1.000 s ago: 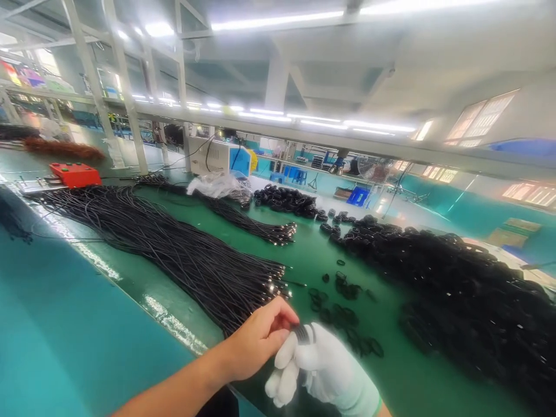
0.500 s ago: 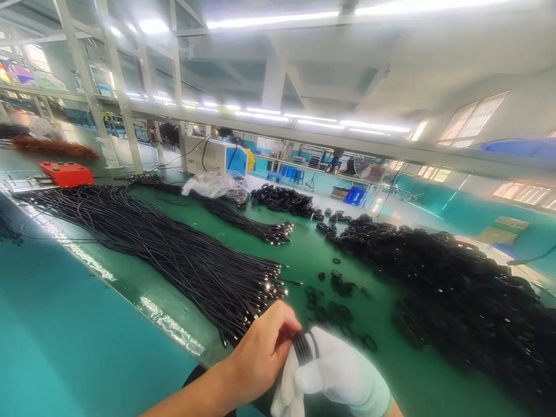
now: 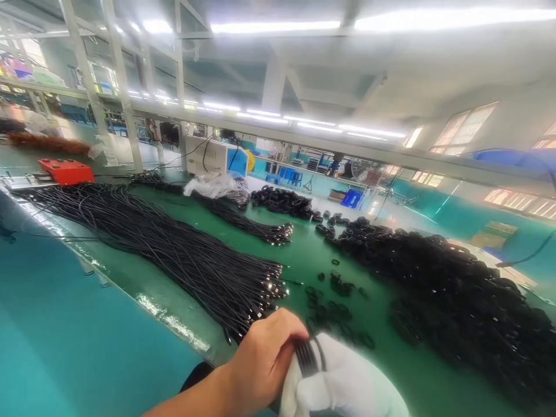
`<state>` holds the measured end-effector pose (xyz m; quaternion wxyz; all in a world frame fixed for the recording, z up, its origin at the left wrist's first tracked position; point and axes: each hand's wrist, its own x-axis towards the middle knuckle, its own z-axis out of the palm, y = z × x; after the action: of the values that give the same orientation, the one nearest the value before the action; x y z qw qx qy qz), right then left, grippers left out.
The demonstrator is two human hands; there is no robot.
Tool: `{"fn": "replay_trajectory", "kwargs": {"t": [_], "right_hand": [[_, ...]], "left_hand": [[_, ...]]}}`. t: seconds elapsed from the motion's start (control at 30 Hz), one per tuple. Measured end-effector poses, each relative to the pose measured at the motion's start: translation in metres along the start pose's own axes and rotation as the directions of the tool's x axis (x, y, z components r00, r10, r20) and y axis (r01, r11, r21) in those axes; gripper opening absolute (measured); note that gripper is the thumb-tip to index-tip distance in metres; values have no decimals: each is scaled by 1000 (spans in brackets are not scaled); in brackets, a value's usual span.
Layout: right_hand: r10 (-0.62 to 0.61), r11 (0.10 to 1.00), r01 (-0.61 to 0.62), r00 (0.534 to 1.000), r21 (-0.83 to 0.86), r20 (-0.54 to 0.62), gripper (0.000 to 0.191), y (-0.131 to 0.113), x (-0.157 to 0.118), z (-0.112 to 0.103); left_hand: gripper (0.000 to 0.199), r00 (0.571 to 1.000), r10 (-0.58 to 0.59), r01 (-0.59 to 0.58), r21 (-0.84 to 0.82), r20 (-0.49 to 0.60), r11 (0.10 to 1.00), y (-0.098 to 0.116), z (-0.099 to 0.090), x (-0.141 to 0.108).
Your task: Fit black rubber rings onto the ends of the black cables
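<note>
A crumpled clear plastic bag (image 3: 212,184) lies on the green table (image 3: 306,252); dark strands show at its right end, though whether inside or beneath it I cannot tell. Farther off sits a blue crate (image 3: 351,198) (its contents are too small to make out).

Near the table's edge, a black coil (image 3: 306,357) is in the gloved right hand (image 3: 347,376), whose fingers and thumb clasp it. The bare left hand (image 3: 267,353) bends its fingers against the coil's upper end; whether they pinch it is hidden.

On the table, a broad bundle of black cables (image 3: 174,249) fans toward the hands, with a smaller bundle (image 3: 247,221) behind it. A heap of black coils (image 3: 456,289) covers the right side, and a red box (image 3: 66,171) stands far left. Bright tube lights (image 3: 278,28) line the ceiling.
</note>
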<state>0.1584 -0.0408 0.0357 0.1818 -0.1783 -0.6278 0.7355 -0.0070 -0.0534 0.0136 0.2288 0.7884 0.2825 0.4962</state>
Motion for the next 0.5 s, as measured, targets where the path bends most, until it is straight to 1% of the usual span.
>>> {"fn": "replay_trajectory", "kwargs": {"t": [0.07,0.1,0.13,0.2,0.3,0.4,0.5], "right_hand": [[18,998,-18,1000,-53,-10,42,0,-2,-2],[22,996,-25,999,-88,-35,41,-1,-4,-4],[19,992,-28,997,-124,-69,41,-1,-5,-4],[3,984,-28,990,-178,-138,41,-2,-7,-4],[-20,978,-22,980,-205,-199,34,-4,-11,3],[-69,967,-10,951,-254,-300,30,-7,-17,13],[-122,952,-15,897,-306,-425,31,-12,-29,17]], "left_hand": [[29,989,-21,19,14,145,1000,4,-6,5],[30,982,-1,-4,25,191,1000,5,-9,7],[30,977,34,-42,35,211,998,5,-10,9],[26,976,116,-126,46,184,991,3,-11,13],[22,975,188,-195,45,121,980,-1,-11,18],[21,969,208,-216,48,131,975,0,-12,22],[22,972,172,-183,52,159,982,4,-16,26]]}}
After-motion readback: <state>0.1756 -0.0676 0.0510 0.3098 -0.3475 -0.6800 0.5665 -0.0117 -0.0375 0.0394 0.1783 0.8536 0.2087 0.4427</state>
